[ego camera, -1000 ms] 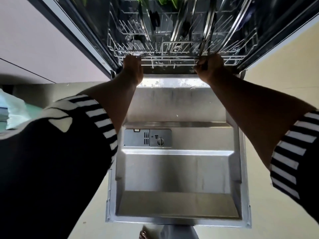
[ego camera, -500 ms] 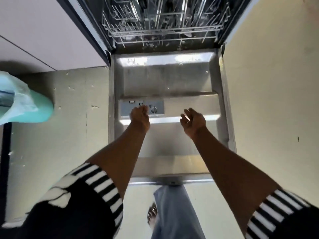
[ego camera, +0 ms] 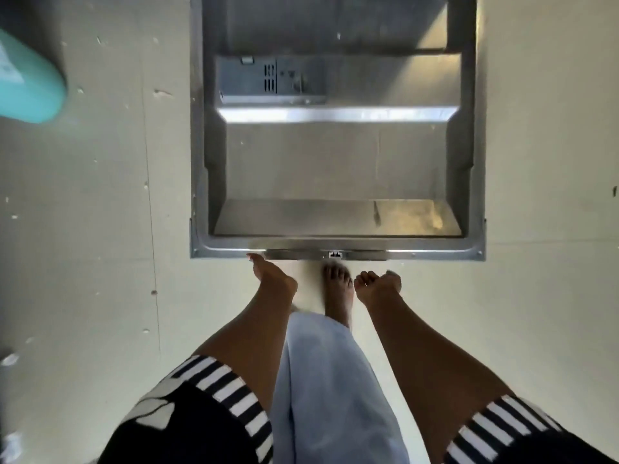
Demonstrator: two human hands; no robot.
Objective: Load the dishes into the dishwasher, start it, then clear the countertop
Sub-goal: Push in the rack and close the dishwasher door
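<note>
Dishwasher door: the dishwasher door [ego camera: 335, 155] is lying fully open and flat, with its steel inner face looking up. It is filling the upper middle of the view, because the person is standing right at its front.
Front lip: the front lip [ego camera: 418, 252] is running across the view just beyond the hands, and the latch [ego camera: 336, 254] is sitting at its middle.
Detergent dispenser: the detergent dispenser [ego camera: 271, 80] is sitting on the far part of the door. I cannot tell if its lid is closed.
Dishes: no dish and no rack are showing. The tub is lying beyond the top border, so the loading cannot be checked.
Left hand: the left hand [ego camera: 273, 279] is pointing straight fingers at the lip near its left corner and holding nothing. One fingertip is touching it, or almost.
Right hand: the right hand [ego camera: 378, 286] is hanging just beside the lip, to the right of the latch, not touching. Its fingers are loosely bent around nothing.
Why so placed: one hand is on each side of the latch, probably to go under the lip and lift the door evenly.
Foot: a bare foot [ego camera: 339, 289] is standing on the floor [ego camera: 100, 229] between the hands, toes near the lip.
Step, as I judge: the closing of the door is beginning; starting the machine and clearing the countertop are remaining.
Teal object: a blurred teal object [ego camera: 30, 82] is showing at the left border, well apart from the door.
</note>
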